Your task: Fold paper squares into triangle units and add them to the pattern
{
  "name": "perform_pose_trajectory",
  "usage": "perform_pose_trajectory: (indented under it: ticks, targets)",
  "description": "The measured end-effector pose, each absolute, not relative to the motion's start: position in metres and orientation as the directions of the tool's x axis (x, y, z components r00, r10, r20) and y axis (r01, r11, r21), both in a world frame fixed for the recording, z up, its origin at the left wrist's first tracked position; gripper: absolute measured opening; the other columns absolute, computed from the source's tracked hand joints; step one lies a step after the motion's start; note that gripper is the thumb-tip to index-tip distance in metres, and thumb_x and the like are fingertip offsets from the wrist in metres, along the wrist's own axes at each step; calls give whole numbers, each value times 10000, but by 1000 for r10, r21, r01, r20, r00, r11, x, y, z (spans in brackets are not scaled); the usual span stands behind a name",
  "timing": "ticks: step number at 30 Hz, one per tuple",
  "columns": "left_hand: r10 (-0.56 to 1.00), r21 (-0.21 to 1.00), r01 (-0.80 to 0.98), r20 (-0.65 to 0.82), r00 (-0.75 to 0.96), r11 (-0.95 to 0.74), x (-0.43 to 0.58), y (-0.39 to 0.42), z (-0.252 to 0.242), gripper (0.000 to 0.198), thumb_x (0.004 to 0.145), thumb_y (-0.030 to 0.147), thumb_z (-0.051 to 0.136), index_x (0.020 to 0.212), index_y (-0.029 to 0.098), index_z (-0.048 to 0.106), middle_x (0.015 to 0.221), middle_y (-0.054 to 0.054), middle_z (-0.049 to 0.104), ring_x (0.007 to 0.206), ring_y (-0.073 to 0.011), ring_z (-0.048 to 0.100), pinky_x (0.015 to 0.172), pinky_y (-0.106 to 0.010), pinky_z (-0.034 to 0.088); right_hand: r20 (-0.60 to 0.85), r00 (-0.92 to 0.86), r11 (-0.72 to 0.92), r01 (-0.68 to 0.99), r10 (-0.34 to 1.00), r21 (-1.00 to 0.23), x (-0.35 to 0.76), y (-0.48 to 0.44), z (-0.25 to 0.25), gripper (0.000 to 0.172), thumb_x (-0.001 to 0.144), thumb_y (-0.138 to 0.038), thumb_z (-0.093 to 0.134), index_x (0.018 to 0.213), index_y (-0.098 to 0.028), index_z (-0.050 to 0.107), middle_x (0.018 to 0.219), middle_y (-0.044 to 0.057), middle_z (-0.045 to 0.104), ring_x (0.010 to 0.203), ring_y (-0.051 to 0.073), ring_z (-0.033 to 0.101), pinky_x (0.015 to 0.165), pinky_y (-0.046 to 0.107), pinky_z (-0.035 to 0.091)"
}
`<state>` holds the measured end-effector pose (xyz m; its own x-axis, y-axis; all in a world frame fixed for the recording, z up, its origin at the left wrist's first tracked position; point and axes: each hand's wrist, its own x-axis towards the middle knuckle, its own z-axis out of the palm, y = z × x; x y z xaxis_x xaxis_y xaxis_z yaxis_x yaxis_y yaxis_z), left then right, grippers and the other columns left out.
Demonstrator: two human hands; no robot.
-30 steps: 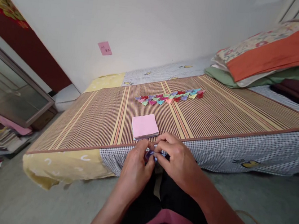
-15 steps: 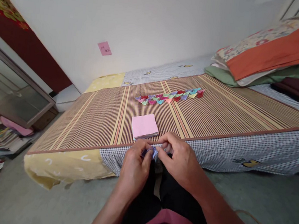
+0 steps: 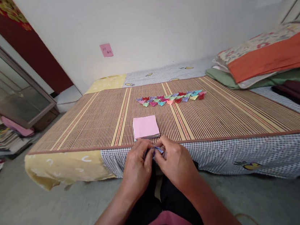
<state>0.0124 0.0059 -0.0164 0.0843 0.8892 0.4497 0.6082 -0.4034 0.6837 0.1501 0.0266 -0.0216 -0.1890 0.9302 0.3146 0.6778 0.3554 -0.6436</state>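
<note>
"Which thing is the largest?"

"The bed (image 3: pixel 72 165), with a striped mat (image 3: pixel 97 120) on it. On the mat goes a slanted row of folded papers (image 3: pixel 170 99), well apart from the near edge."

"And the hands?"

"The left hand (image 3: pixel 138 165) and the right hand (image 3: pixel 178 161) meet at this near edge, their fingers narrow, pinching. Just beyond them lies the pink paper stack (image 3: pixel 146 126)."

"What do they pinch?"

"The small purple paper (image 3: pixel 158 149), between both hands, so neither is nearer. Its long axis I cannot tell; fingers cover most of it."
</note>
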Motion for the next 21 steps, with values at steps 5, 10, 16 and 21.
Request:
perform_pose_trajectory:
  ticks: [5, 10, 16, 21]
  targets:
    - [891, 673, 618, 443, 103, -406, 12, 6, -16, 203, 936, 61, 545, 805, 210, 582, 870, -33, 603, 903, -205, 615, 807, -314, 474, 317, -206, 360, 735, 926, -574, 150, 25, -19, 108, 881, -73, 577, 874, -177, 605, 829, 69, 726, 757, 226, 691, 659, 294, 387]
    - [887, 657, 625, 441, 133, -420, 13, 4, -16, 191, 958, 77, 520, 860, 206, 622, 915, -49, 612, 902, -203, 614, 810, -315, 482, 320, -205, 370, 677, 925, -636, 155, 28, -17, 110, 909, -99, 570, 852, -188, 603, 763, 41, 710, 698, 202, 683, 642, 274, 391]
    - [886, 661, 613, 437, 154, -433, 14, 4, -17, 218, 945, 51, 526, 892, 204, 671, 946, -53, 645, 891, -193, 623, 794, -300, 482, 404, -127, 356, 745, 906, -564, 152, 29, -23, 150, 904, -101, 563, 790, -198, 569, 703, 34, 676, 650, 205, 661, 612, 282, 364]
    - [901, 695, 603, 422, 100, -392, 12, 8, -17, 204, 928, 48, 566, 872, 199, 693, 887, -35, 655, 871, -190, 622, 794, -300, 466, 382, -123, 360, 673, 916, -646, 154, 25, -22, 97, 866, -114, 609, 877, -204, 576, 751, 21, 691, 697, 207, 686, 632, 275, 388]
